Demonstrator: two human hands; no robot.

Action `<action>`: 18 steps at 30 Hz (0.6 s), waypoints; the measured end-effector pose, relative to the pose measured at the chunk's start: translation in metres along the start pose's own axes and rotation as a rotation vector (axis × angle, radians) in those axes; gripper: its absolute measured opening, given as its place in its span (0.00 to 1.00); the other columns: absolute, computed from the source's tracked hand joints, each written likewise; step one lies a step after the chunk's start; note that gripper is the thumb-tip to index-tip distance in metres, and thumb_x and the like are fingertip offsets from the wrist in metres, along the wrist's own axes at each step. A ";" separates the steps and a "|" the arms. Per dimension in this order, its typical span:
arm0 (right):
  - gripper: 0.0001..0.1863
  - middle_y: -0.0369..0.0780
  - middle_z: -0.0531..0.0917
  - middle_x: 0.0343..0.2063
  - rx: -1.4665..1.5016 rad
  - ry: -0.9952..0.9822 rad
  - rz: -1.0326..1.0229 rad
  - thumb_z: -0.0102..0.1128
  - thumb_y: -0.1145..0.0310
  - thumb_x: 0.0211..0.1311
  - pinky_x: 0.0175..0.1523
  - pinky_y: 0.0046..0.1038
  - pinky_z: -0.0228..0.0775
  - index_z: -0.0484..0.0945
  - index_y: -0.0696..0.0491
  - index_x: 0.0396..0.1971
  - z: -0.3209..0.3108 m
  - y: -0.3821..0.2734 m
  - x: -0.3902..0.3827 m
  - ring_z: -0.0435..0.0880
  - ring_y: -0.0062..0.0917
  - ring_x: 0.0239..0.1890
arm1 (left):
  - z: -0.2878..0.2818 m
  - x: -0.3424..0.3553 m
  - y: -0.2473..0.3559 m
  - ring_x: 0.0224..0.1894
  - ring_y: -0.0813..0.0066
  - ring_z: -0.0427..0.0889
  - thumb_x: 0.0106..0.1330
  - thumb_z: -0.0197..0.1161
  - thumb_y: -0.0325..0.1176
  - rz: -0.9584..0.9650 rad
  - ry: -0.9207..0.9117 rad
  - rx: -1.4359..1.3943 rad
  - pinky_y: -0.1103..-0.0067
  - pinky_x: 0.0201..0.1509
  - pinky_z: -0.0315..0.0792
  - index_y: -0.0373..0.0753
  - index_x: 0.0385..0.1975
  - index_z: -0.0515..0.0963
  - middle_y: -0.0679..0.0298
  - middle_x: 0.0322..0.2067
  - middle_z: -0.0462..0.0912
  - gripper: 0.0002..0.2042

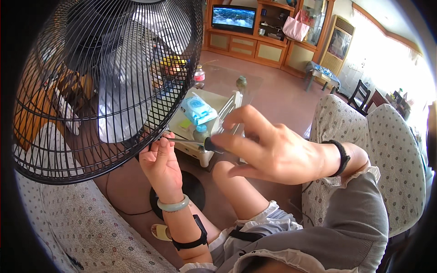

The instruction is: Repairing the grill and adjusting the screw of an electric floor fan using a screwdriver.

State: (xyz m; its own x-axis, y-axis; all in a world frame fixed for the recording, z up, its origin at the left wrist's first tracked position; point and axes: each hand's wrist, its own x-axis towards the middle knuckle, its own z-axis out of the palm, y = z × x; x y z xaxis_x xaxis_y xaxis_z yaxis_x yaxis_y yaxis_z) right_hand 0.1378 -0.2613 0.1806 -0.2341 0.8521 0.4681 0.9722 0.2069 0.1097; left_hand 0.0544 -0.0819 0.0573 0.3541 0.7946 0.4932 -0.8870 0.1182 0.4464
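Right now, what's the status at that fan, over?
Left hand pinching the fan guard rim. Right hand shut on screwdriver, tip at the rim. Low table behind; nothing blocking.

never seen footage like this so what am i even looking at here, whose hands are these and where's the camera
The camera sits on a person's head and looks down, so the hands are the wearer's own. Its wide lens bends straight edges near the rim.

The left hand, with a pale green bangle on its wrist, grips the lower rim of a black fan cage. The right hand holds a screwdriver, its shaft pointing at that rim by the left fingers.

Behind the hands is a low table with a blue wipes pack and a small bottle. The fan's round base stands on the floor below.
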 end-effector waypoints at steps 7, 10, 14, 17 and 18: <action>0.16 0.40 0.64 0.24 -0.222 0.169 -0.242 0.56 0.72 0.42 0.15 0.22 0.65 0.70 0.63 0.33 0.010 0.004 -0.009 0.72 0.20 0.17 | 0.000 0.000 0.002 0.35 0.74 0.71 0.54 0.56 0.20 -0.026 -0.039 -0.023 0.77 0.44 0.65 0.34 0.37 0.68 0.62 0.28 0.73 0.10; 0.15 0.40 0.65 0.23 -0.155 0.173 -0.182 0.58 0.71 0.45 0.14 0.23 0.64 0.69 0.62 0.33 0.016 0.006 -0.009 0.71 0.20 0.14 | -0.001 -0.001 0.004 0.36 0.74 0.71 0.55 0.56 0.20 -0.036 -0.046 -0.010 0.75 0.47 0.65 0.34 0.39 0.66 0.61 0.29 0.73 0.12; 0.15 0.42 0.65 0.23 -0.017 0.122 -0.119 0.59 0.69 0.46 0.13 0.23 0.63 0.67 0.61 0.30 0.015 0.007 -0.008 0.71 0.22 0.13 | -0.003 -0.001 0.001 0.35 0.74 0.71 0.55 0.56 0.21 -0.015 -0.077 0.039 0.74 0.50 0.63 0.35 0.38 0.67 0.62 0.28 0.73 0.11; 0.14 0.42 0.64 0.24 -0.041 0.109 -0.084 0.59 0.69 0.46 0.14 0.23 0.64 0.66 0.61 0.28 0.010 0.001 -0.005 0.71 0.23 0.13 | -0.003 -0.002 0.002 0.35 0.75 0.71 0.56 0.56 0.22 -0.003 -0.055 0.019 0.74 0.51 0.63 0.35 0.38 0.67 0.62 0.28 0.74 0.11; 0.14 0.42 0.64 0.24 -0.047 0.111 -0.078 0.59 0.69 0.46 0.14 0.23 0.64 0.66 0.61 0.28 0.009 0.004 -0.007 0.71 0.23 0.13 | -0.001 -0.002 0.001 0.35 0.76 0.72 0.56 0.56 0.23 -0.002 -0.045 0.006 0.74 0.51 0.62 0.35 0.38 0.68 0.62 0.28 0.74 0.10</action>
State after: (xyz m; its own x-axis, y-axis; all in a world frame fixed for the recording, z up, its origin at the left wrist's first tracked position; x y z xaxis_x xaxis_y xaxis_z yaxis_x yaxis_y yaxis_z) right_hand 0.1431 -0.2621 0.1696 -0.3098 0.7752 0.5505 0.9507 0.2456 0.1892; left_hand 0.0521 -0.0827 0.0557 0.3691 0.7667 0.5254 -0.8844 0.1159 0.4521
